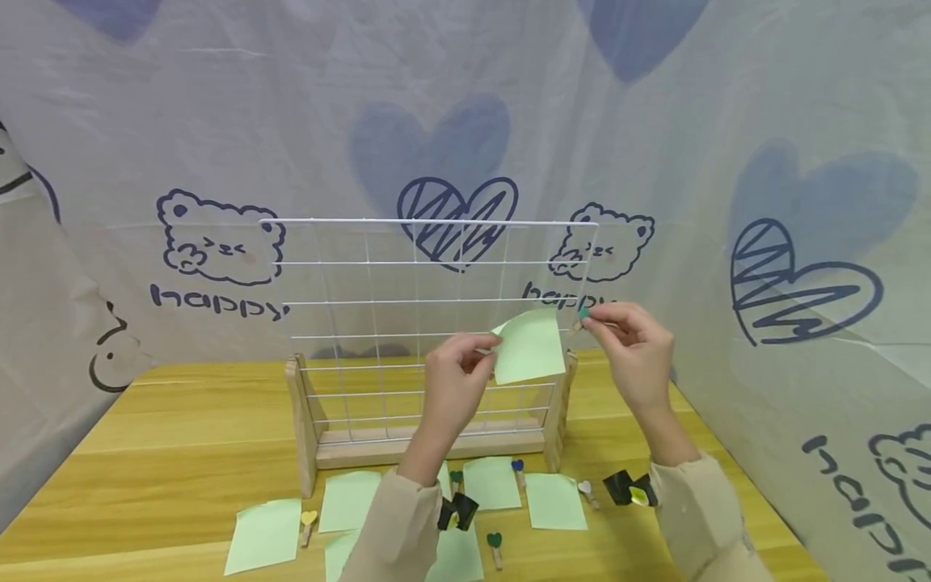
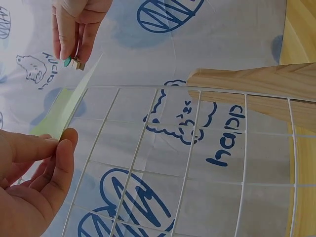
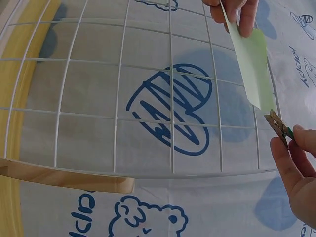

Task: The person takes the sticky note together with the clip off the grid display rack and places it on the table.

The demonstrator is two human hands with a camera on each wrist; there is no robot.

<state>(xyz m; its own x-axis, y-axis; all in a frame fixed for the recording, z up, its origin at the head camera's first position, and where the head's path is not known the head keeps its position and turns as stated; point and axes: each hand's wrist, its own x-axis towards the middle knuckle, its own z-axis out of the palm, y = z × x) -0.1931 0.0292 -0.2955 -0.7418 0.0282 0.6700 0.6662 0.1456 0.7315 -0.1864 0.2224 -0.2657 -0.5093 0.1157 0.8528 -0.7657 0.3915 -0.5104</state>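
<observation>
My left hand (image 1: pixel 457 376) pinches the left edge of a pale green paper note (image 1: pixel 531 347) between thumb and fingers. The note stands in front of the upright white wire grid (image 1: pixel 393 302), toward its right side. To the right of the note, my right hand (image 1: pixel 638 356) pinches a small wooden clothespin (image 3: pixel 279 127) with a green heart on it (image 1: pixel 584 314). In the right wrist view the clothespin's tip is close to the note's lower corner; whether they touch I cannot tell.
Wooden feet (image 1: pixel 301 420) hold the grid on the wooden table (image 1: pixel 167 453). Several green notes (image 1: pixel 265 533) lie in front, among heart-topped clothespins: a yellow one (image 1: pixel 309 527), a green one (image 1: pixel 494 548), a white one (image 1: pixel 587 493) and others. A printed cloth (image 1: pixel 320 121) hangs behind.
</observation>
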